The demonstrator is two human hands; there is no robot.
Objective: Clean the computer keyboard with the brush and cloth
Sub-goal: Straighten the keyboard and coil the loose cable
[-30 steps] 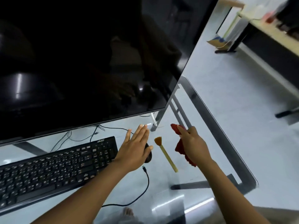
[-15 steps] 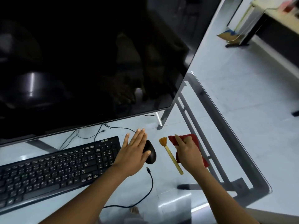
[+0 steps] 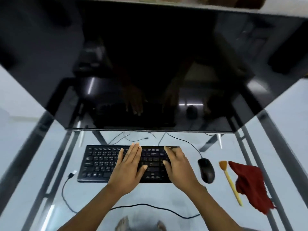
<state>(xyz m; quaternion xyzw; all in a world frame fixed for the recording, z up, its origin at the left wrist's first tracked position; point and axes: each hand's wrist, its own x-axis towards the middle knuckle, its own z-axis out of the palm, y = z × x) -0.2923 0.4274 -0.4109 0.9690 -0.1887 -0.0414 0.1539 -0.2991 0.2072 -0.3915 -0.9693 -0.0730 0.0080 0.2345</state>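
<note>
A black keyboard (image 3: 101,162) lies on the glass desk under the monitor. My left hand (image 3: 129,167) rests flat on its middle keys with straight fingers. My right hand (image 3: 179,165) covers the keyboard's right end, fingers reaching over the far edge; whether they curl round it is unclear. To the right lie a small brush (image 3: 230,180) with a yellow handle and orange bristles, and beside it a crumpled red cloth (image 3: 251,184). Neither hand touches them.
A black mouse (image 3: 206,170) sits between keyboard and brush, its cable running to the back. A large dark monitor (image 3: 150,64) overhangs the desk. A loose black USB cable (image 3: 66,189) loops along the front. The glass desk (image 3: 183,197) ends just right of the cloth.
My right hand has let go of the red cloth, which now lies by the brush. Both hands have moved left onto the keyboard, and my view has swung to face the monitor.
</note>
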